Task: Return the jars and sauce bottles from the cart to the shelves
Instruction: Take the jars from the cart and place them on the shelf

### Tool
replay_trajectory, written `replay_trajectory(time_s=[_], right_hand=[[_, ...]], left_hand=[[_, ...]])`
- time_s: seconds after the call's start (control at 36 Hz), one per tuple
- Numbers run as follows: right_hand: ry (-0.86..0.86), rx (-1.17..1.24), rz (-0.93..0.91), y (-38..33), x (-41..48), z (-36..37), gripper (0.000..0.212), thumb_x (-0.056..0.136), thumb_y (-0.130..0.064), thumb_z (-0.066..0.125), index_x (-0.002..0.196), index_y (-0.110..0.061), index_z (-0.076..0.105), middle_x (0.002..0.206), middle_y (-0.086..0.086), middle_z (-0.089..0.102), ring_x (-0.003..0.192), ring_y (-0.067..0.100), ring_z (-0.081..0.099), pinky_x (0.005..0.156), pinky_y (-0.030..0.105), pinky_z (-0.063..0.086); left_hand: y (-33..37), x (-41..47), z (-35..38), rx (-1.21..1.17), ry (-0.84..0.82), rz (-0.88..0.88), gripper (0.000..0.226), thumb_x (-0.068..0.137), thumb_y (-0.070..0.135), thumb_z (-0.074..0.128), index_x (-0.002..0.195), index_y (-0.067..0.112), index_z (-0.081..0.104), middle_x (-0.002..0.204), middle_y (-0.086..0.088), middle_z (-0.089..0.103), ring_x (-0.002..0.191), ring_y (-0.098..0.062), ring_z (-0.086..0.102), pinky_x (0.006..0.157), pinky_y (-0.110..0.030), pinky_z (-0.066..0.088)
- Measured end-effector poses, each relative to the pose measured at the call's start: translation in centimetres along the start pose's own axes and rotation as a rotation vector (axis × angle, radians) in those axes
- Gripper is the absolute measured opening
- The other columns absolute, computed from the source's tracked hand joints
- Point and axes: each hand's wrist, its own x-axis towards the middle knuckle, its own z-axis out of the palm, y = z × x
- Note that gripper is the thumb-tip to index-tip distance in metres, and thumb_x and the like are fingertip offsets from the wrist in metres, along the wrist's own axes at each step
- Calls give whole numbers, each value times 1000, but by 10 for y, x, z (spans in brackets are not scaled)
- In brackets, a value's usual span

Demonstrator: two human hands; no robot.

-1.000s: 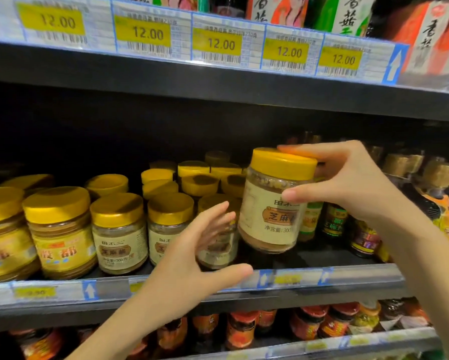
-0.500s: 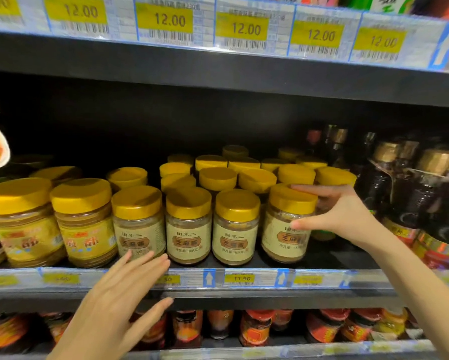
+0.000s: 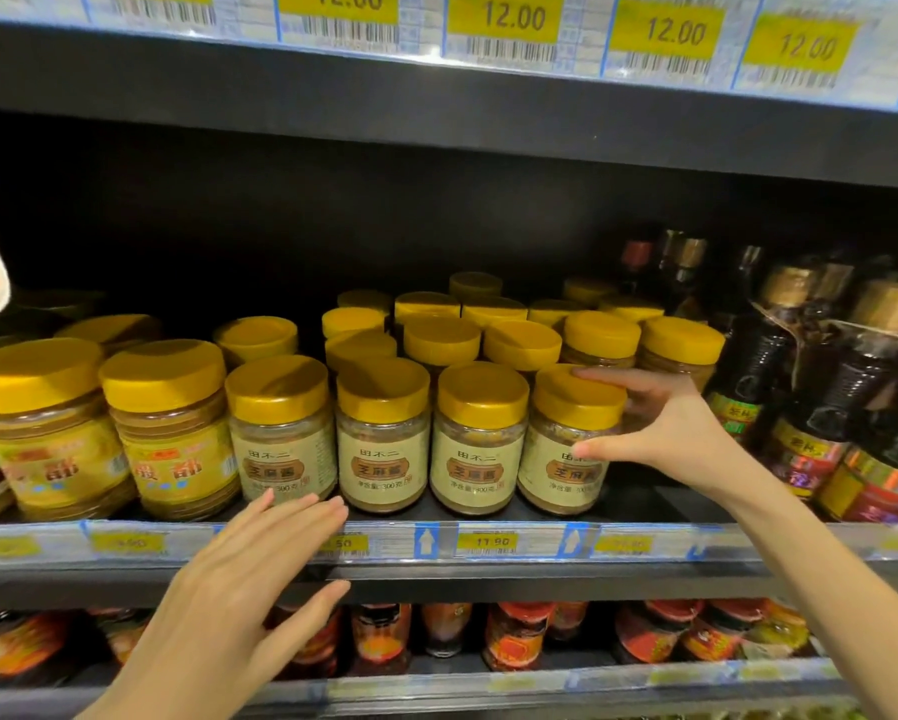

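Observation:
A sesame-paste jar (image 3: 546,472) with a gold lid and cream label stands at the right end of the front row on the middle shelf (image 3: 488,571). My right hand (image 3: 665,433) holds it from the right, thumb on the label and a finger across the lid. Three matching jars (image 3: 382,439) stand in line to its left, with several more behind. My left hand (image 3: 239,579) hovers open in front of the shelf's price rail, fingers spread, holding nothing. The cart is out of view.
Wider yellow-labelled jars (image 3: 171,433) fill the shelf's left end. Dark sauce bottles (image 3: 810,387) stand close on the right of the held jar. The upper shelf edge (image 3: 514,70) with price tags hangs overhead. Red-lidded jars (image 3: 514,636) sit on the shelf below.
My right hand brought the jar down from the air and set it at the right end of the front row. My left hand dropped from beside the jar to the price rail.

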Motion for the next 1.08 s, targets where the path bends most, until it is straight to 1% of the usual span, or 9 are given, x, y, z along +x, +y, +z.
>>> replay_trajectory(time_s=[0.19,0.39,0.53,0.64,0.78,0.86,0.94,1.03,1.08], right_hand=[[-40,-39,60,-8,-2,-1,65,50,-35,82,110,-37,58,126,-17,54,115,0,55,94,22,51],[-59,-56,67,-13,-5,2,62,61,-8,79,114,-29,55,124,-14,54,108,-5,58,84,16,52],[-83,-172,109,-23,-4,0,68,55,-27,80,118,-30,54,129,-9,54,109,-9,55,89,11,47],[-60,-364,134,-33,-6,0,86,51,-56,81,127,-28,52,139,-4,47,127,8,46,104,24,39],[38,-516,178,-49,-14,9,76,65,-20,83,132,-20,48,127,-9,49,121,8,46,93,13,34],[191,-604,248,-53,-32,16,65,65,-35,82,122,-17,56,120,-6,53,113,10,48,93,24,39],[217,-676,319,-55,-57,26,87,56,-63,76,124,-13,56,125,7,57,118,24,50,100,36,42],[172,-708,372,-65,-85,35,80,73,-25,78,140,-9,38,145,13,37,136,24,32,107,27,26],[138,-734,397,-68,-99,36,79,76,-24,75,143,-13,33,149,12,30,139,24,27,110,29,24]], left_hand=[[1,3,1,27,47,29,53,83,47,50,123,13,61,126,5,60,119,-6,48,112,-27,26],[-2,1,-7,67,-79,44,59,85,52,43,129,14,56,131,6,56,123,-5,43,115,-21,15],[-7,0,-12,86,-152,58,63,92,58,29,132,16,53,131,4,58,122,-8,47,113,-22,18],[-8,0,-16,146,-169,79,65,93,58,22,132,17,53,129,4,60,118,-12,56,112,-22,16],[-11,5,-21,193,-194,143,63,83,55,37,126,15,59,123,2,65,112,-14,62,106,-24,31],[-13,8,-26,217,-197,169,64,79,57,40,124,16,61,118,3,67,107,-13,65,97,-30,38],[-6,8,-37,122,-196,177,63,85,56,47,138,20,45,137,5,52,125,-12,52,104,-21,22],[-2,10,-43,73,-280,185,74,89,52,49,149,27,15,155,11,20,143,-7,19,108,-15,5],[2,8,-46,80,-345,196,78,89,53,48,150,26,7,157,11,10,145,-6,10,108,-17,-1]])
